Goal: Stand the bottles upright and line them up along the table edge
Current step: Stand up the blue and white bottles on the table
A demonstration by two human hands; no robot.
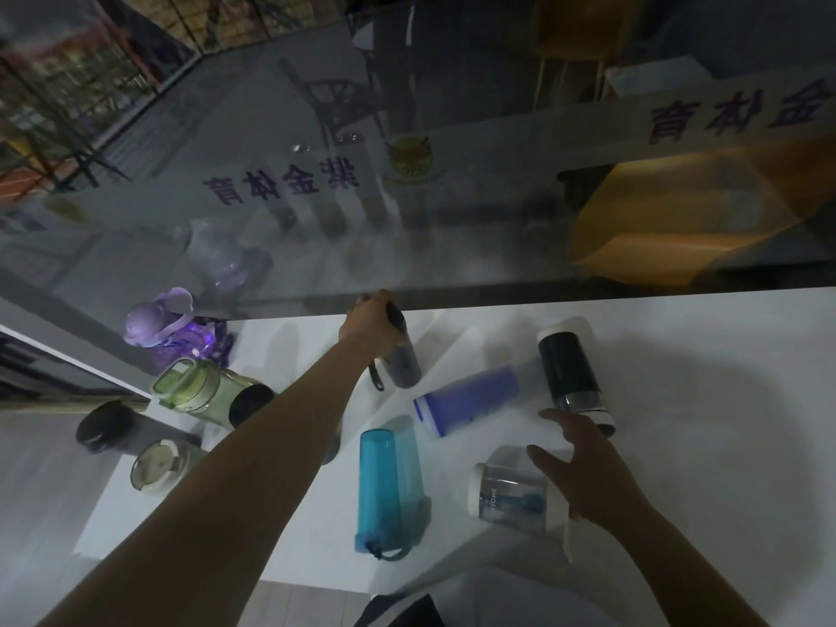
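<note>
Both forearms run up from the bottom of my view over a white table (678,400) that butts against a glass wall (407,219).

Left hand (368,325) is stretched to the far edge, fingers clamped around the cap end of a dark grey bottle (402,359). That bottle stands right at the glass, roughly upright, a strap loop hanging off its near side.

Right hand (583,472) hovers with fingers spread apart, holding nothing. It sits over a clear bottle (511,491) with white ends, lying on its side. I can't tell if the palm touches it. The fingertips are close to the chrome end of a black bottle (572,373), which also lies flat.

More bottles lying flat in the middle: a blue one (389,486) with a cord at its near end, and a purple one (470,398) with a white cap, between the blue one and the black one.

Left side, near the table's left edge: a purple jug (167,328) with a carry handle at the far corner, looks upright. Next toward me is a green bottle (199,386), then a black cap (249,402) partly hidden by my left arm. Closest on that side are a dark bottle (102,427) and a pale green lidded bottle (156,466), both seen from above, so they look upright.

Lighting is dim and the picture is soft.
</note>
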